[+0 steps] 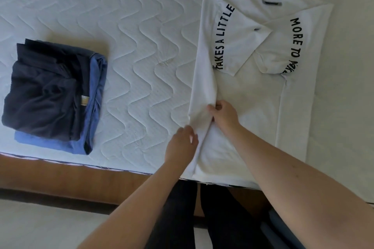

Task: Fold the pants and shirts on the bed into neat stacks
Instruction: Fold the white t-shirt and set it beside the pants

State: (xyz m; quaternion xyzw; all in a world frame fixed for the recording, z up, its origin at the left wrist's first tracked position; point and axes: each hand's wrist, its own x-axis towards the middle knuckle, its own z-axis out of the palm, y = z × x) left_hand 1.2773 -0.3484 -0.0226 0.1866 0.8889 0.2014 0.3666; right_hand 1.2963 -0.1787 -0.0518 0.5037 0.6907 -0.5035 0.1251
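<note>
A: Starting at the left, what lies on the bed?

B: A folded stack point(53, 95), a dark navy garment on a blue one, sits near the mattress point(131, 26) edge. It is well apart from the white T-shirt point(253, 97), which lies flat on the right with both sleeves already folded inward and black lettering showing.

A: And the hands?

B: The left hand point(181, 145) pinches the shirt's left side fold near the hem. The right hand point(224, 115) grips the same fold a little higher, fingers curled round the cloth.

A: How should the shirt handle?

B: It looks like light, limp cotton that will sag between grips and slide easily on the quilting. Holding the fold at two spread points along its edge seems wise, so the crease stays straight.

A: The surroundings?

B: A white wave-quilted mattress on a wooden bed frame point(81, 178), with pale floor below.
</note>
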